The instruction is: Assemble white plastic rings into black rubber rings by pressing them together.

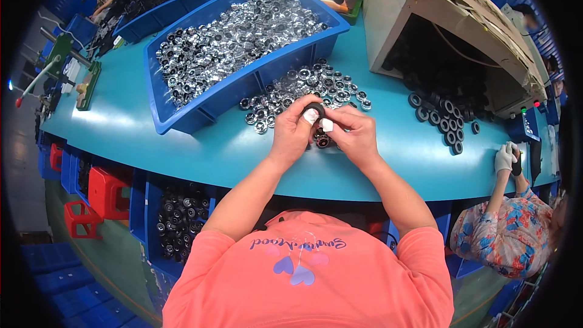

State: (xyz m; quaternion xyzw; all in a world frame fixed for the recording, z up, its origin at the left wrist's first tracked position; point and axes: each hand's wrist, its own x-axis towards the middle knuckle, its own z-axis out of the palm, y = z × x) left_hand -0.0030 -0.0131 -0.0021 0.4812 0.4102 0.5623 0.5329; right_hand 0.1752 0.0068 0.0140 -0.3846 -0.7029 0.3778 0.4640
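Between my two hands is a small black rubber ring (318, 108), like a toy tyre, above the teal table. My left hand (293, 130) pinches it from the left, and my right hand (357, 136) grips it from the right. White wrapping covers both thumb tips. Whether a hub sits inside the ring I cannot make out. Just below my fingers lies a dark wheel-like piece (322, 141), partly hidden. Loose shiny silver hubs (336, 85) are heaped on the table right beyond my hands.
A blue bin (209, 112) full of silver hubs stands behind the heap. On the right, black rings (449, 123) spill from an open beige box (379, 33). A green hand press (89, 85) is at far left. A co-worker's gloved hand (504, 158) works at the right.
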